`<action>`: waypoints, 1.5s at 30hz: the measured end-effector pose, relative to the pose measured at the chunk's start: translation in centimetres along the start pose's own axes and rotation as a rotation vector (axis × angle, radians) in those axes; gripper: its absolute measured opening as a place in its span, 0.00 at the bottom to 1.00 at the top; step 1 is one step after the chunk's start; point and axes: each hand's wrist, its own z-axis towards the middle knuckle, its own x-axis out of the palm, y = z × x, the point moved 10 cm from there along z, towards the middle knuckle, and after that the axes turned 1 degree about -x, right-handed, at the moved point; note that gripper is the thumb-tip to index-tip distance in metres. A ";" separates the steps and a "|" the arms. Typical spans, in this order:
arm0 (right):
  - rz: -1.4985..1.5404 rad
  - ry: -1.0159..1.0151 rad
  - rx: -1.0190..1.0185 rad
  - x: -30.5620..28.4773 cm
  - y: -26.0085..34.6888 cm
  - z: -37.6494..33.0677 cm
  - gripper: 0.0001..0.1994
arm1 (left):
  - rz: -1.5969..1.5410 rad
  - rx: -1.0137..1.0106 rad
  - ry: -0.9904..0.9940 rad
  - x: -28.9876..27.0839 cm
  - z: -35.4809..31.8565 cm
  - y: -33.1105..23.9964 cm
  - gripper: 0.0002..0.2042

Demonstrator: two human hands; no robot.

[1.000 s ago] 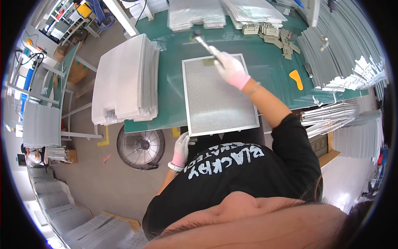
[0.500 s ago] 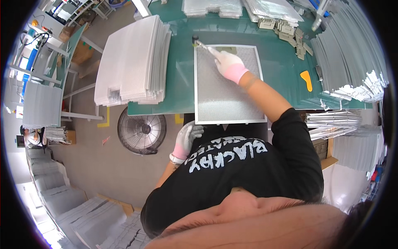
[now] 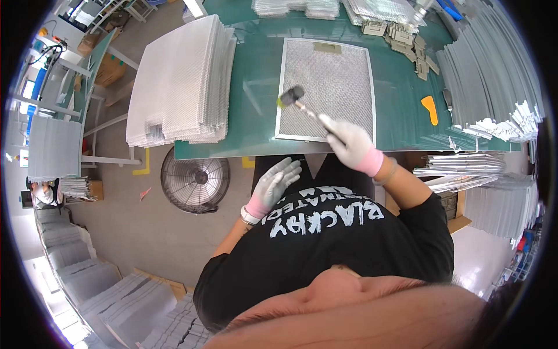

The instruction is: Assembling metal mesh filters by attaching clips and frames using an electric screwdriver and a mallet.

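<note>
Mallet [image 3: 297, 100]: dark head with a yellow-green face, held above the left edge of the framed mesh filter panel [image 3: 326, 87]. The handle runs down and right into the right hand [image 3: 347, 141]; gloved fingers are curled tight around it.

The panel lies flat on the green worktable [image 3: 256, 70], near its front edge, with a small tan tab at the panel's far edge.

Left hand [image 3: 274, 185]: gloved, below the table's front edge, fingers loosely spread, holding nothing.

Stack of white mesh sheets [image 3: 180, 81] sits on the table, left of the panel. An orange tool [image 3: 430, 109] lies to the right. A round floor fan [image 3: 195, 179] stands below the table.
</note>
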 end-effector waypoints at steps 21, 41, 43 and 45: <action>-0.275 -0.485 0.250 -13.5 -2.8 -14.6 0.24 | 0.761 0.300 -0.146 2.6 2.9 -8.6 0.14; -0.435 -0.301 0.579 -13.5 -10.5 -16.2 0.26 | 2.005 0.417 0.389 14.5 9.9 0.0 0.12; -0.535 -0.239 0.626 -14.3 -14.1 -15.0 0.25 | 2.135 0.320 0.448 13.5 8.7 3.6 0.04; -0.636 -0.179 0.672 -15.3 -16.3 -13.4 0.24 | 2.155 0.328 0.613 11.9 6.4 6.7 0.04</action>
